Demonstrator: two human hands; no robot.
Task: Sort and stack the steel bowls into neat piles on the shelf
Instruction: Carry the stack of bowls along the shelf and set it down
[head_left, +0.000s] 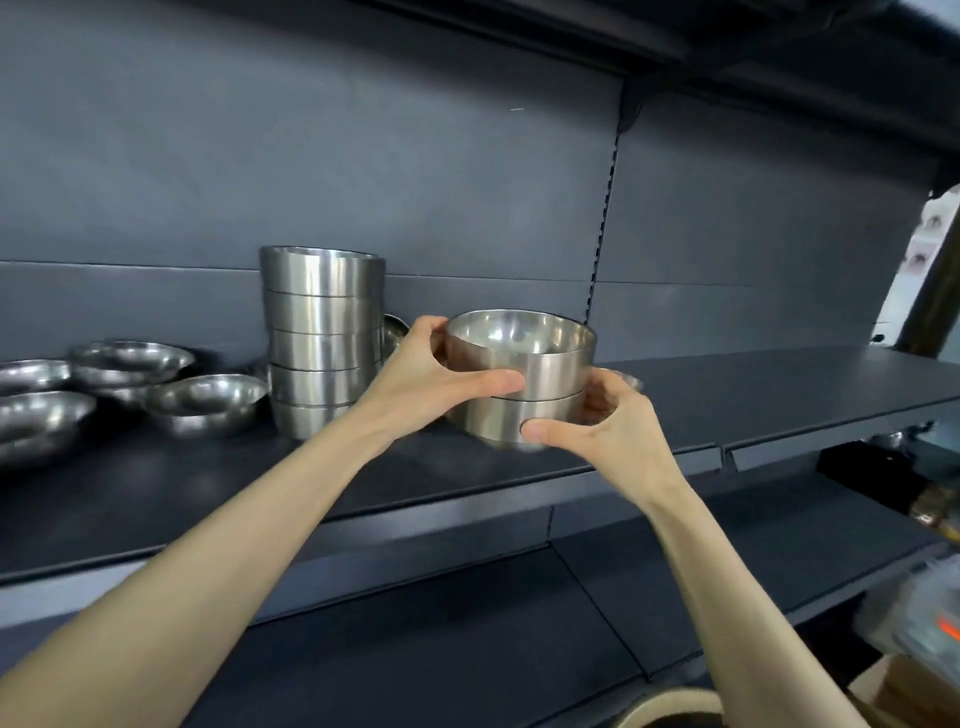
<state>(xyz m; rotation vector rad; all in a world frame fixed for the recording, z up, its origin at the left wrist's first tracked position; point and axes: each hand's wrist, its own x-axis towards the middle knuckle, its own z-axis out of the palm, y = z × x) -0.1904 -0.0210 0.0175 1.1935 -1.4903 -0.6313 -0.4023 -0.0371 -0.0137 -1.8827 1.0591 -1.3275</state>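
Two straight-sided steel bowls sit nested one in the other over the dark shelf (727, 400). My left hand (431, 374) grips the upper bowl (524, 348), thumb across its wall. My right hand (613, 421) grips the lower bowl (498, 421), thumb on its front. I cannot tell whether the lower bowl rests on the shelf. Left of them stands a tall pile of like bowls (322, 338), its top bowl slightly tilted. Several shallow round steel bowls (202, 395) lie loose at the far left. Another bowl (396, 327) peeks out behind the pile.
The shelf's grey back panel (363, 182) rises behind the bowls. A lower dark shelf (727, 561) runs below. Boxes and blurred goods (924, 639) crowd the bottom right corner. A round beige rim (670, 709) shows at the bottom edge.
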